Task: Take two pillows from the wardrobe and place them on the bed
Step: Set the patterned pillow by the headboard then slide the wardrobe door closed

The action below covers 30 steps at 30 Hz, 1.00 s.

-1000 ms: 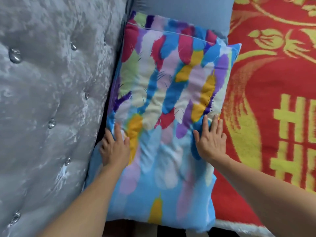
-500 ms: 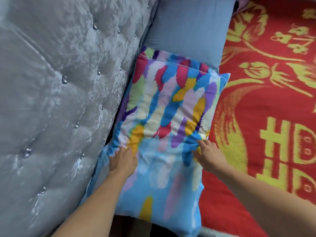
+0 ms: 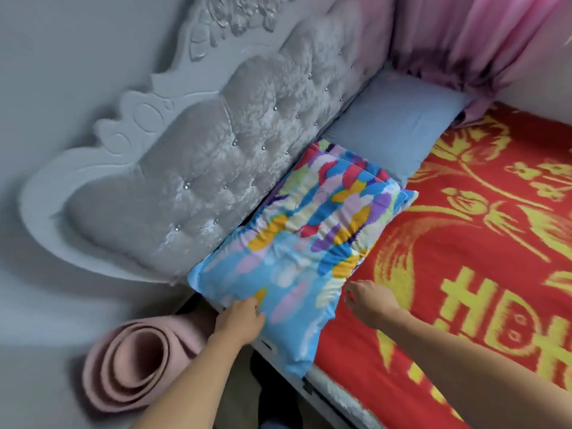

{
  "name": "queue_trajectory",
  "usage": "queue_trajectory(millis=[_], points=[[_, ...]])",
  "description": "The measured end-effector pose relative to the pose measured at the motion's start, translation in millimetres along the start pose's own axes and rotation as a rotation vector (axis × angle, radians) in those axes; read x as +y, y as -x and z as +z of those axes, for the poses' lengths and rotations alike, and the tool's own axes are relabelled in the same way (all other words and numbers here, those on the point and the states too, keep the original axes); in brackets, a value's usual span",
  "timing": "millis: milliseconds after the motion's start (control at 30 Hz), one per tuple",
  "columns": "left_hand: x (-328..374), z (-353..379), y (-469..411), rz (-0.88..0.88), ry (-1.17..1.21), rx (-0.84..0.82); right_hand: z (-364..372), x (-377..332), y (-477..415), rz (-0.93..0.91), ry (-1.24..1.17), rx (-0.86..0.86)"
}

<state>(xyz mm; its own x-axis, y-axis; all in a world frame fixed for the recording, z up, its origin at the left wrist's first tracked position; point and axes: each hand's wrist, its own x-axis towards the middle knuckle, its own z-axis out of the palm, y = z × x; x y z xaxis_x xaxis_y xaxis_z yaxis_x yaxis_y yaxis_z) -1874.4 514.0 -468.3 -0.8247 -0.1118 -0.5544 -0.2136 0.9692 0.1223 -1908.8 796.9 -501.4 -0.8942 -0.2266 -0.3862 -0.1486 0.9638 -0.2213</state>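
A multicoloured feather-print pillow (image 3: 312, 239) lies on the bed along the grey tufted headboard (image 3: 216, 168). Beyond it a plain blue pillow (image 3: 393, 125) lies against the same headboard. My left hand (image 3: 240, 318) rests on the near corner of the colourful pillow, fingers curled on the fabric. My right hand (image 3: 368, 300) hovers just off the pillow's right edge, over the red and yellow blanket (image 3: 464, 274), fingers loosely apart and holding nothing.
A rolled pink mat (image 3: 136, 366) stands on the floor left of the bed's corner. Pink curtains (image 3: 495, 41) hang at the far end behind the blue pillow. A grey wall is at the left.
Both hands have slid back from the pillow's middle toward its near end; the right hand has come off it. The view has pulled back, showing the whole headboard and the rolled mat.
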Motion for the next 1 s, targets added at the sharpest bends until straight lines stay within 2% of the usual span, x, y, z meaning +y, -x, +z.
queue_trajectory(millis=[167,467,667,767,1000], points=[[-43.1,17.5,100.0,-0.127,0.113,0.077,-20.5,-48.2,19.9,-0.199,0.134,-0.042],[-133.8,79.5,289.3,-0.385,0.26,0.172,0.4,-202.1,93.8,-0.556,0.268,-0.068],[-171.4,157.0,443.4,-0.563,0.426,0.219,48.6,-293.3,201.2,-0.784,0.35,-0.084],[-188.9,201.0,532.6,-0.667,0.437,0.18,82.5,-332.8,275.2,-0.906,0.385,-0.117],[-227.6,278.2,716.6,-0.963,0.505,0.206,142.7,-439.8,435.4,-1.228,0.437,-0.131]])
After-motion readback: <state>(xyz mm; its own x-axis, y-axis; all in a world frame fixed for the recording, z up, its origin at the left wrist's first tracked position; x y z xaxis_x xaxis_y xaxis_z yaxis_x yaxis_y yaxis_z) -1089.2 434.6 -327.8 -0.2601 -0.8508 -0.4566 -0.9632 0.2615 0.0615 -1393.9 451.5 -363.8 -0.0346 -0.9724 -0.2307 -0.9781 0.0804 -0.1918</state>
